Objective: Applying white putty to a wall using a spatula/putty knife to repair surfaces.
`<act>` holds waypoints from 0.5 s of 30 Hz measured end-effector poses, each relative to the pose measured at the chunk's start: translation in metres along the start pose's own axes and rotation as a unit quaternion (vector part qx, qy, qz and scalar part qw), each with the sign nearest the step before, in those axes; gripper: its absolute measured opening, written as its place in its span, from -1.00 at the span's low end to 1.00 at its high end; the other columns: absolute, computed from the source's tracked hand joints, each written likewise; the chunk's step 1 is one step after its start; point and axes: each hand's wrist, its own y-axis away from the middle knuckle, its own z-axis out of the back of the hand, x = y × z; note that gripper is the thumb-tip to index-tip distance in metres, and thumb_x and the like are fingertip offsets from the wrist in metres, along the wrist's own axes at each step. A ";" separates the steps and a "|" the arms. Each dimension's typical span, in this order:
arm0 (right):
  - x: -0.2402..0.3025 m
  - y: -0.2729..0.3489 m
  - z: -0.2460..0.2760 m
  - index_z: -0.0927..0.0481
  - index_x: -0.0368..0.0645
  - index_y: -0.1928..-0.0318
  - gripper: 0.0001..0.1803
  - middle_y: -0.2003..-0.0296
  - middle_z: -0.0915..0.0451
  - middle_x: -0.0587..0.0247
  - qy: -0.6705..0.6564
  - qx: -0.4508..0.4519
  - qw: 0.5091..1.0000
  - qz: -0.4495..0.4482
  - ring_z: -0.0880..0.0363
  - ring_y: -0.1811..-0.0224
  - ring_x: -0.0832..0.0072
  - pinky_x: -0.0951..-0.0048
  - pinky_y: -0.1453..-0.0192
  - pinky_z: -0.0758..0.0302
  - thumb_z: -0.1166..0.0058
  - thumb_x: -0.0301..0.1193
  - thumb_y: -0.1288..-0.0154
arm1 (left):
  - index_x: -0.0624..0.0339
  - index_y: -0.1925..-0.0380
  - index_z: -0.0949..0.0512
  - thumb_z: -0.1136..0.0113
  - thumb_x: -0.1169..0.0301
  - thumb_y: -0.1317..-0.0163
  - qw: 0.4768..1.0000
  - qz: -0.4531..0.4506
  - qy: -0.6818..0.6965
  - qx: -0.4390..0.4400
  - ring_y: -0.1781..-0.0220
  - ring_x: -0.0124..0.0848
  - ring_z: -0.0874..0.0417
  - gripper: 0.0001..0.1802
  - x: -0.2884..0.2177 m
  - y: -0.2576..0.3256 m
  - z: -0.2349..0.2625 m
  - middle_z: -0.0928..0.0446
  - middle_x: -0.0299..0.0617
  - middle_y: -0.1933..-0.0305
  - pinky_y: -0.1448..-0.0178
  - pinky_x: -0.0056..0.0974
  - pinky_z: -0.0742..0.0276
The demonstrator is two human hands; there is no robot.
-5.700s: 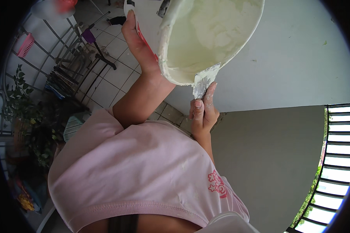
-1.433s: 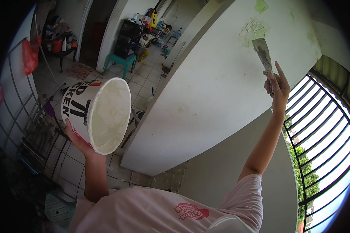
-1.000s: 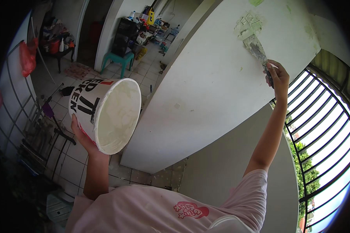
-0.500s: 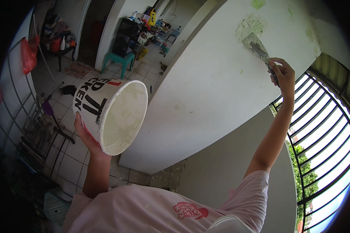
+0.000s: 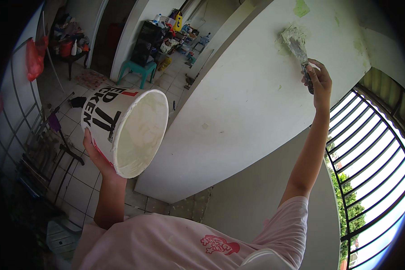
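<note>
My left hand (image 5: 99,157) is wrapped round the lower side of a white paper bucket (image 5: 104,101) with black and red print. The bucket is tilted, its mouth facing right, and pale putty coats its inside and rim. My right hand (image 5: 320,83), raised high, grips the dark handle of a putty knife (image 5: 298,50). Its smeared blade lies against a patch of pale greenish putty (image 5: 294,33) on the white wall (image 5: 238,103). Smaller greenish spots show elsewhere on that wall.
Barred window (image 5: 369,157) on the right. Back left, a teal stool (image 5: 138,69) bears black crates (image 5: 145,42) beside a doorway. A red plastic bag (image 5: 35,58) hangs on a left grille. Cluttered poles lie over the tiled floor (image 5: 78,193); a pale green chair (image 5: 63,238) stands lower left.
My right hand has shifted slightly left and turned the putty knife more upright, its blade moving over the putty patch. The bucket has moved slightly left in view, still in my left hand.
</note>
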 end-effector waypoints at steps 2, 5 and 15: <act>-0.008 -0.001 -0.002 -0.60 -0.21 -0.14 -0.60 0.44 -0.67 0.24 -0.003 -0.005 1.000 0.005 -0.55 0.50 0.62 0.58 0.40 -0.42 -0.22 -0.23 -0.45 | 0.08 -0.41 -0.29 0.12 -0.12 -0.45 1.000 -0.011 -0.008 0.005 -0.33 -0.26 -0.50 -0.30 0.001 -0.001 0.002 -0.42 -0.19 -0.36 -0.36 -0.12 -0.43; -0.013 -0.004 0.004 -0.63 -0.21 -0.11 -0.62 0.48 -0.65 0.29 0.066 0.010 0.998 -0.013 -0.53 0.53 0.67 0.62 0.43 -0.40 -0.22 -0.21 -0.45 | 0.07 -0.41 -0.30 0.12 -0.13 -0.44 1.000 -0.002 -0.005 0.002 -0.33 -0.26 -0.50 -0.30 0.000 -0.001 0.003 -0.42 -0.19 -0.36 -0.36 -0.11 -0.44; -0.014 0.014 0.046 -0.67 -0.17 -0.04 -0.67 0.57 -0.61 0.37 0.161 -0.023 0.987 -0.017 -0.48 0.58 0.70 0.64 0.49 -0.35 -0.22 -0.21 -0.44 | 0.05 -0.41 -0.29 0.10 -0.15 -0.42 1.000 -0.013 0.005 -0.007 -0.34 -0.23 -0.50 -0.28 -0.002 -0.003 0.007 -0.41 -0.18 -0.37 -0.36 -0.08 -0.44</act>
